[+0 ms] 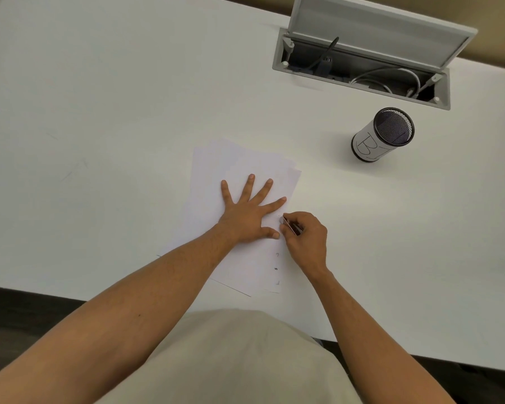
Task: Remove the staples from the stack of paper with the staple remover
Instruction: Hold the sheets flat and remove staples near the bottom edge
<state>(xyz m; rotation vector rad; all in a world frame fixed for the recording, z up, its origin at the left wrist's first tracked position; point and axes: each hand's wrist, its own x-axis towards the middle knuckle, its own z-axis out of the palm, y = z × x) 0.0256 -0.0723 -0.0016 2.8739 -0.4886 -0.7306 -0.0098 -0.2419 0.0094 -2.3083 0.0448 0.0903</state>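
Note:
A stack of white paper (216,167) lies fanned out on the white desk, near its front edge. My left hand (250,212) rests flat on the stack with fingers spread, pressing it down. My right hand (306,237) is at the stack's right edge, closed around a thin metal staple remover (289,224). The tool's tip touches the paper just right of my left thumb. Below it, along the same edge, small dark staple marks (277,268) show on the paper.
A mesh pen cup (382,135) wrapped in a paper label stands at the right rear. Behind it an open cable hatch (362,65) with its lid raised holds cords. The desk's front edge (70,293) runs close to my body.

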